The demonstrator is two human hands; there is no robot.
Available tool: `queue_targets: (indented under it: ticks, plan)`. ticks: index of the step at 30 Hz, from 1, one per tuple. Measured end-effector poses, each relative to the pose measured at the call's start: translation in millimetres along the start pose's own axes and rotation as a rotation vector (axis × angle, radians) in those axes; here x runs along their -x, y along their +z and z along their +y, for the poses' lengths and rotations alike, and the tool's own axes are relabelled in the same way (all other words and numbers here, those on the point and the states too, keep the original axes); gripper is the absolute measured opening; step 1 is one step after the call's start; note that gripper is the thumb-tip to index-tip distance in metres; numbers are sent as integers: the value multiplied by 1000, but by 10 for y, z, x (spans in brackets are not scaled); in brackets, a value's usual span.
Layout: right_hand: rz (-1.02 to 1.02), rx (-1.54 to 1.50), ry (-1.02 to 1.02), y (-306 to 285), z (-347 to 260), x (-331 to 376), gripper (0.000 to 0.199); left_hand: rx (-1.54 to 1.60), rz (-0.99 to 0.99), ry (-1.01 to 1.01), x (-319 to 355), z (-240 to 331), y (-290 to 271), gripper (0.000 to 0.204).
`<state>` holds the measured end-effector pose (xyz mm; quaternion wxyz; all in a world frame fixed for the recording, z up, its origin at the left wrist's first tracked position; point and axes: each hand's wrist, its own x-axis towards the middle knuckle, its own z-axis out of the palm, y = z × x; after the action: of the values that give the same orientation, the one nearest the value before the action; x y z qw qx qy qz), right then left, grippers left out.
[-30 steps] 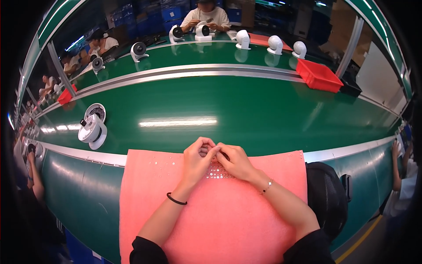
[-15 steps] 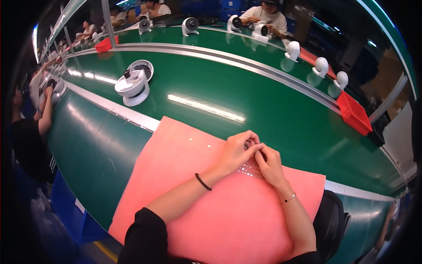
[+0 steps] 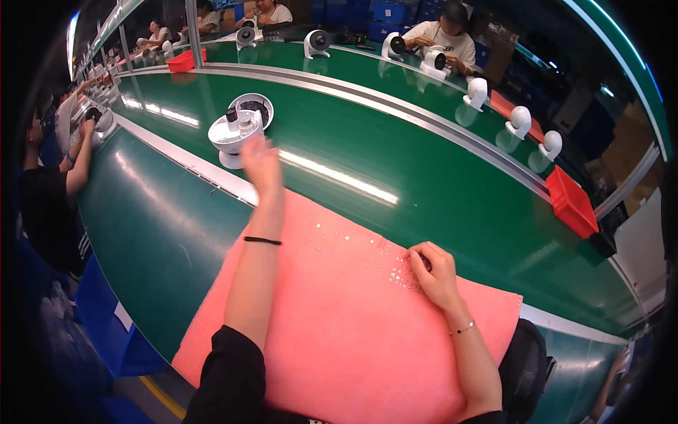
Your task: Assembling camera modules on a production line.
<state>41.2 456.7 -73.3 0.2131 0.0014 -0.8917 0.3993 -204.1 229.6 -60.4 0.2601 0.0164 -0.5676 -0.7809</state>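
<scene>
A pink foam mat (image 3: pixel 339 332) lies before me, with rows of small shiny metal pieces (image 3: pixel 405 280) and a few loose ones (image 3: pixel 346 238) on it. My right hand (image 3: pixel 436 272) rests at the upper right of the mat beside those rows. Its fingers are curled together, and what they hold, if anything, is hidden. Reaching up and left, my left hand (image 3: pixel 263 168) is blurred by motion. It is at the right side of an opened white rounded housing (image 3: pixel 227 136) on the green belt, overlapping it in view; whether they touch I cannot tell.
A metal rail (image 3: pixel 353 92) divides the green belt (image 3: pixel 424 212). Beyond it stand several white devices (image 3: pixel 477 94) and a red tray (image 3: pixel 571 201). Co-workers sit across the line (image 3: pixel 445 39) and at my left (image 3: pixel 53 184). A black chair back (image 3: pixel 524 367) is at lower right.
My left hand has left my right hand and moved up and left to the white housing. My right hand stays near the metal pieces. The whole view has shifted slightly.
</scene>
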Motion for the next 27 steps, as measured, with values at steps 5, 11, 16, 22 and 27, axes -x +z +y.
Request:
queue_targets:
  ticks: [5,11,16,22,27]
  plan:
    - [-3,42,-17,-1,-44,-39,9,223,125,-403,-586,-39,-537,79]
    - [-4,51,-30,32,-118,-57,7,260,88,-459,-735,-178,-462,63]
    - [3,50,-30,41,-167,-59,5,217,107,-386,-753,-153,-491,38]
    - [11,-23,-14,-46,-238,-25,9,-180,-102,-247,-433,531,-331,43]
    - [116,223,-276,-228,-592,-123,30,-351,-273,-185,-71,1158,-66,47]
